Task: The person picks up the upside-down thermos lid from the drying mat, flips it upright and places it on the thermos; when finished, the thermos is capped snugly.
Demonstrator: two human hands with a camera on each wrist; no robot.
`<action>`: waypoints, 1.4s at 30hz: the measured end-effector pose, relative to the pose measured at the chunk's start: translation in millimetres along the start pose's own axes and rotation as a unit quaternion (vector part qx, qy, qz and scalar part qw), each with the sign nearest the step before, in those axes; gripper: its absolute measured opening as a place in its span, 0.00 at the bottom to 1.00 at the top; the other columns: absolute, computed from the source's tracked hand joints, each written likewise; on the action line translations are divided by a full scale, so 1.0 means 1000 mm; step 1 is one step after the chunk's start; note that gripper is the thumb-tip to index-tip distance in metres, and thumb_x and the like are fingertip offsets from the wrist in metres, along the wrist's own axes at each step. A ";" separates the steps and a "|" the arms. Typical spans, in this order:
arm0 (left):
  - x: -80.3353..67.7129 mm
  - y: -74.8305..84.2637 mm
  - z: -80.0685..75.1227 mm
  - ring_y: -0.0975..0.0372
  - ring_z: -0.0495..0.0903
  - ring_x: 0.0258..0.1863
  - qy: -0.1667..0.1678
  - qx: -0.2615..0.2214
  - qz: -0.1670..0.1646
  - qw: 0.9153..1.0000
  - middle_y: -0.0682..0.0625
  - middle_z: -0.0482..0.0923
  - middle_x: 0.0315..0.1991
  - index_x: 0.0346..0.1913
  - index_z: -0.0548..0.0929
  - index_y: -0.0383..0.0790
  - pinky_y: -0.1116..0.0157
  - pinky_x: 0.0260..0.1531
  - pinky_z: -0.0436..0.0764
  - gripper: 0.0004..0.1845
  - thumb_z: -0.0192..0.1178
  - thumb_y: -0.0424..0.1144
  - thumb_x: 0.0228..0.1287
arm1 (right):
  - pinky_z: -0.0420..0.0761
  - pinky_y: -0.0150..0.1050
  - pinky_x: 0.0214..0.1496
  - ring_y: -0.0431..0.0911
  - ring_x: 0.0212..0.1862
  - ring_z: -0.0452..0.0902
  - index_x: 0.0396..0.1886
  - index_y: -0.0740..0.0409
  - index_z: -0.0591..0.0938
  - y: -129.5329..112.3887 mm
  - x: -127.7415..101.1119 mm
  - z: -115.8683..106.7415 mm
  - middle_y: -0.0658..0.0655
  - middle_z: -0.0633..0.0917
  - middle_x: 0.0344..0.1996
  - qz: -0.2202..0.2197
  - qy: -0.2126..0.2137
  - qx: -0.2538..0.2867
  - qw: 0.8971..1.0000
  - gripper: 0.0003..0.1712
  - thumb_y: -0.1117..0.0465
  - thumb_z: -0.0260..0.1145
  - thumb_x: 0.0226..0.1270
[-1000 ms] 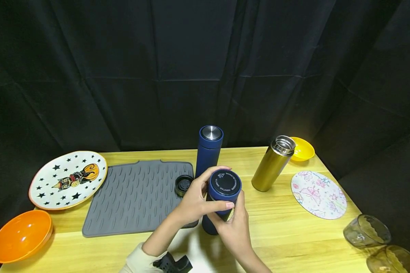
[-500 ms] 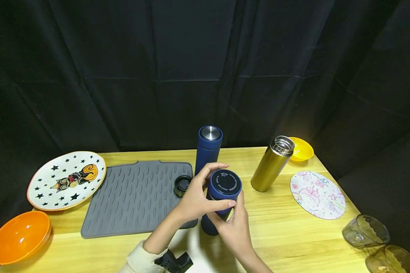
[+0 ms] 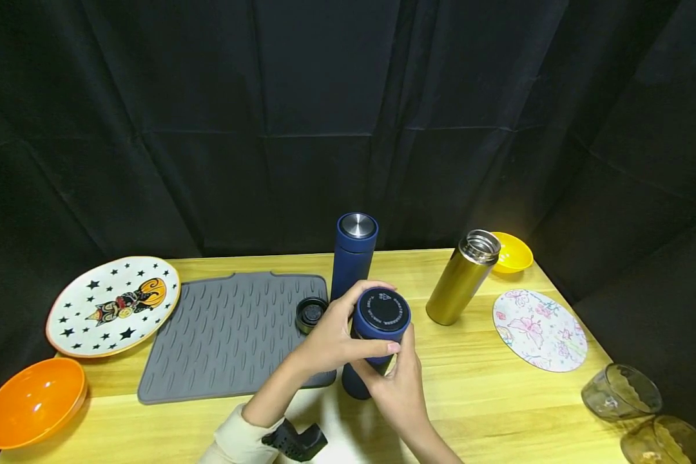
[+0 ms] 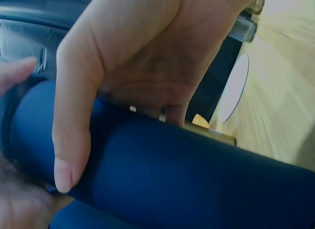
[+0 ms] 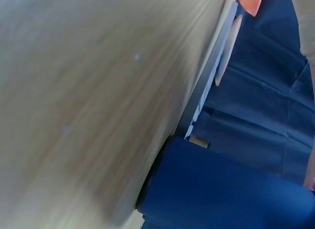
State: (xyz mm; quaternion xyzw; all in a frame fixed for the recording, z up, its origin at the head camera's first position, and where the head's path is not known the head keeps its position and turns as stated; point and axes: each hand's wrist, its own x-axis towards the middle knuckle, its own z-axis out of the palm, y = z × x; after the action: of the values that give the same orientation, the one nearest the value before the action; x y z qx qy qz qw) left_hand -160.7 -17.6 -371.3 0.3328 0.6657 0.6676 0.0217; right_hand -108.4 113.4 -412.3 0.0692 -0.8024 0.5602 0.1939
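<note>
In the head view a blue thermos stands near the middle of the table, its top a black disc with white print. My left hand grips its upper end from the left, thumb across the front. Just below, my right hand holds the body from the right, its thumb reaching round the near side. The left wrist view shows the right hand close up, its thumb over the blue thermos. The thermos's dark base meets the table in the right wrist view.
Behind stands another blue thermos with a silver top. A gold flask without its lid stands right, near a yellow bowl, round mat and two glasses. Left are a dark stopper, grey mat, plate, orange bowl.
The printed disc on top of the thermos has turned slightly clockwise. Both hands keep almost the same places around it.
</note>
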 end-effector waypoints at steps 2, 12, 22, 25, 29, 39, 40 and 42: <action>0.002 -0.001 -0.003 0.60 0.76 0.57 -0.021 -0.021 0.008 1.000 0.44 0.75 0.61 0.66 0.70 0.36 0.58 0.64 0.71 0.36 0.71 0.33 0.51 | 0.68 0.46 0.68 0.44 0.60 0.75 0.70 0.50 0.66 0.000 0.000 -0.001 0.51 0.82 0.57 0.005 -0.005 0.003 1.000 0.50 0.70 0.78 0.46; 0.007 -0.004 -0.007 0.58 0.72 0.62 -0.054 -0.049 0.017 0.997 0.37 0.72 0.62 0.68 0.65 0.36 0.56 0.67 0.68 0.42 0.74 0.43 0.52 | 0.68 0.43 0.69 0.44 0.62 0.74 0.70 0.48 0.65 0.001 0.003 -0.003 0.52 0.80 0.60 -0.013 -0.028 0.022 0.999 0.50 0.68 0.79 0.48; 0.001 0.002 0.009 0.59 0.79 0.53 0.041 0.067 0.034 0.996 0.45 0.79 0.57 0.63 0.70 0.42 0.60 0.57 0.77 0.38 0.73 0.32 0.44 | 0.68 0.30 0.66 0.42 0.60 0.75 0.67 0.57 0.66 0.000 0.002 -0.003 0.54 0.81 0.57 -0.009 -0.015 0.003 1.000 0.48 0.73 0.77 0.44; 0.002 0.002 0.005 0.60 0.78 0.54 0.011 0.022 0.030 0.999 0.43 0.77 0.57 0.63 0.70 0.40 0.61 0.59 0.75 0.37 0.72 0.32 0.47 | 0.68 0.34 0.67 0.43 0.61 0.74 0.70 0.53 0.65 0.000 0.001 -0.004 0.53 0.80 0.59 0.000 -0.022 0.009 1.000 0.50 0.72 0.77 0.47; 0.003 0.002 0.002 0.57 0.77 0.58 -0.013 -0.017 0.035 0.999 0.41 0.77 0.59 0.63 0.68 0.37 0.60 0.63 0.73 0.36 0.71 0.29 0.49 | 0.65 0.37 0.70 0.43 0.66 0.70 0.74 0.46 0.61 0.000 0.002 -0.005 0.52 0.76 0.65 0.000 -0.032 0.012 0.999 0.53 0.71 0.77 0.49; 0.003 0.003 0.016 0.60 0.80 0.49 0.087 0.063 0.007 0.994 0.46 0.78 0.52 0.59 0.66 0.41 0.61 0.53 0.78 0.39 0.76 0.34 0.45 | 0.69 0.39 0.67 0.44 0.62 0.74 0.63 0.55 0.70 -0.001 0.002 -0.002 0.52 0.83 0.56 0.006 -0.020 0.001 1.000 0.42 0.73 0.76 0.45; 0.002 0.003 0.019 0.59 0.80 0.49 0.103 0.068 0.009 0.992 0.46 0.78 0.52 0.60 0.65 0.41 0.61 0.53 0.78 0.39 0.77 0.35 0.45 | 0.70 0.40 0.66 0.44 0.60 0.74 0.61 0.55 0.71 -0.001 0.002 -0.001 0.52 0.83 0.54 0.004 -0.016 -0.006 1.000 0.41 0.74 0.76 0.45; 0.001 0.003 0.024 0.59 0.80 0.49 0.131 0.075 0.011 0.988 0.46 0.78 0.53 0.62 0.65 0.42 0.61 0.53 0.78 0.41 0.77 0.37 0.45 | 0.72 0.43 0.63 0.45 0.58 0.75 0.59 0.55 0.72 -0.001 0.002 -0.001 0.53 0.84 0.51 -0.003 -0.008 -0.018 1.000 0.39 0.75 0.74 0.44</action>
State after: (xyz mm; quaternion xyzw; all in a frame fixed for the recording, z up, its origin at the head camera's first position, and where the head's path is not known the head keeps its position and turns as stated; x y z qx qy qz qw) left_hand -148.9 3.4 -371.2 0.2503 0.7073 0.6538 -0.0980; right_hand -109.6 113.9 -410.9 0.0728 -0.8137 0.5443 0.1906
